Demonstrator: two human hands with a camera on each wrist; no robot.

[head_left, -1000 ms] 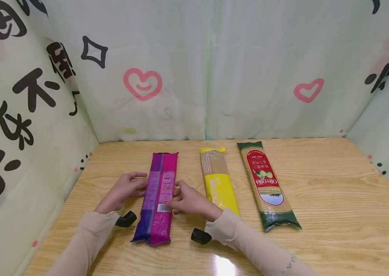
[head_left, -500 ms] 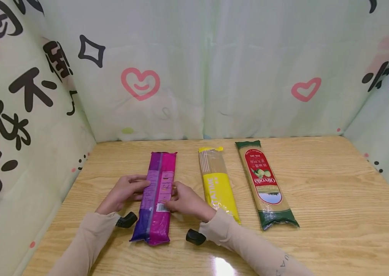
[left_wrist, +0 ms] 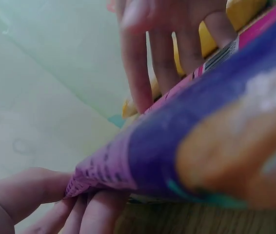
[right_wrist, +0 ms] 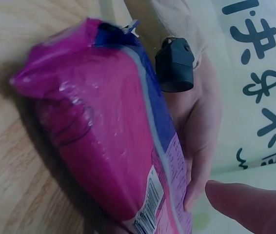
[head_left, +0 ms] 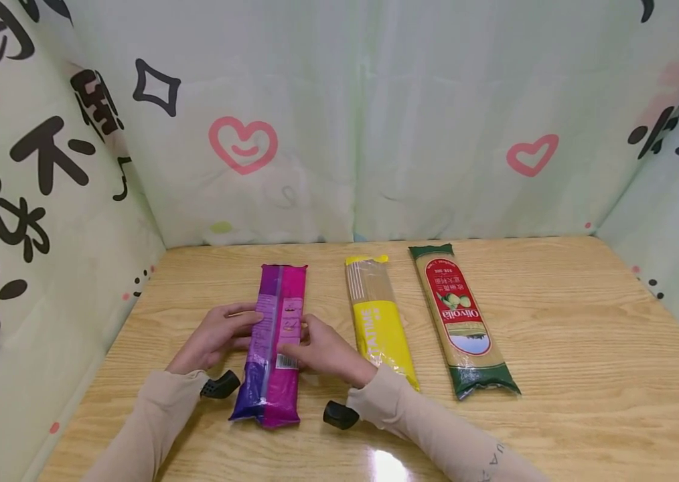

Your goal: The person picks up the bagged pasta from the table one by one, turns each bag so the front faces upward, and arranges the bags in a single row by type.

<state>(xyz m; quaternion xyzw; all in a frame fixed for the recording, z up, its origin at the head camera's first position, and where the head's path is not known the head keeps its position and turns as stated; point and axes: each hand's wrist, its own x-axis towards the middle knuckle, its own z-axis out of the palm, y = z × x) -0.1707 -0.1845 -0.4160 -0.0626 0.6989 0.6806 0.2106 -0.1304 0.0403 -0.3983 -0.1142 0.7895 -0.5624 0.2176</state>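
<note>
A long purple and pink packet (head_left: pixel 273 314), shaped like the spaghetti packs beside it, lies lengthwise on the table with its printed back and barcode facing up. At its left edge my left hand (head_left: pixel 215 335) pinches it. The left wrist view shows that thumb (left_wrist: pixel 35 187) above the edge and the fingers tucked below. My right hand (head_left: pixel 324 351) holds the opposite edge, thumb over the top near the barcode (right_wrist: pixel 150 202) and fingers down along the side. A yellow spaghetti pack (head_left: pixel 382 328) lies just right of this hand, partly covered by the right forearm.
Further right, a green-ended spaghetti pack (head_left: pixel 457 321) with a red label lies at a slant on the wooden table (head_left: pixel 586 348). Printed curtains (head_left: pixel 430 120) stand behind and at both sides. Each wrist carries a black camera (head_left: pixel 341 415).
My right thumb has moved inward over the packet's top, and the left fingers have closed onto its left edge. The packet's near end has shifted very slightly. Both other packs stay put.
</note>
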